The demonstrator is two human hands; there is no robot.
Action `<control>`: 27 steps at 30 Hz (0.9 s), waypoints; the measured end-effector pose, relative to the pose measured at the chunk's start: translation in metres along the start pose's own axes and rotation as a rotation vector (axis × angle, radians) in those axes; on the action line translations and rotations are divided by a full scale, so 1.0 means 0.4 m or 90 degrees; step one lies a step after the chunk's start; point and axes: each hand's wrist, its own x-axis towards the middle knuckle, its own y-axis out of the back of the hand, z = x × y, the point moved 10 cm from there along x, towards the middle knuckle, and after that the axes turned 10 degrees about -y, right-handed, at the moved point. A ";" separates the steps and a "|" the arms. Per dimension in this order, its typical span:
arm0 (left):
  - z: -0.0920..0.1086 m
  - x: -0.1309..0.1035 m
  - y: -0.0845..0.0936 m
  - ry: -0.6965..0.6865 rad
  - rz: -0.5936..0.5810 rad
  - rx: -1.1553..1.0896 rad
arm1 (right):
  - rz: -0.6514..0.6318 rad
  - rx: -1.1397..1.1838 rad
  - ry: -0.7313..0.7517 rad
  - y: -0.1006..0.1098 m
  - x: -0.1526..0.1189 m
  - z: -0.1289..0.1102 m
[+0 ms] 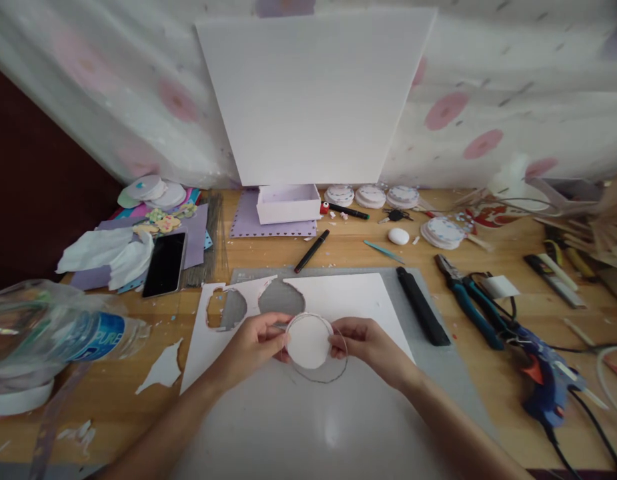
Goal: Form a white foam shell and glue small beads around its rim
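A white round disc (309, 341) is held up over the work surface, pinched at both sides. My left hand (261, 341) grips its left edge between thumb and fingers. At the right edge, my right hand (363, 343) pinches the disc along with a thin wire loop (328, 381), which hangs below and to the right of it. Behind the hands lies a white foam sheet (338, 293) with round holes cut in its left part. Beneath it is a grey cutting mat (428, 313).
On the right lie pliers (471, 303), a blue glue gun (553, 380) with its cord, and a black cutter (422, 307). A phone (164, 265) and a plastic bottle (103, 337) are at left. A white box (288, 205) and several white discs (371, 197) stand behind.
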 end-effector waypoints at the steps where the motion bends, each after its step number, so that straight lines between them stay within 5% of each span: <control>1: 0.001 0.003 -0.004 -0.007 0.006 0.003 | 0.004 -0.005 0.001 0.003 0.001 0.002; 15: -0.018 -0.017 -0.003 0.037 0.024 -0.082 | 0.061 0.067 -0.050 0.035 0.006 0.051; 21: -0.019 -0.016 0.014 0.039 0.105 -0.058 | 0.050 0.076 -0.030 0.021 0.003 0.038; 24: -0.013 -0.011 0.034 0.028 0.132 -0.020 | 0.179 0.005 0.059 0.104 -0.043 -0.019; 27: -0.010 -0.008 0.064 0.013 0.148 0.012 | 0.463 -0.100 0.196 0.254 -0.163 -0.083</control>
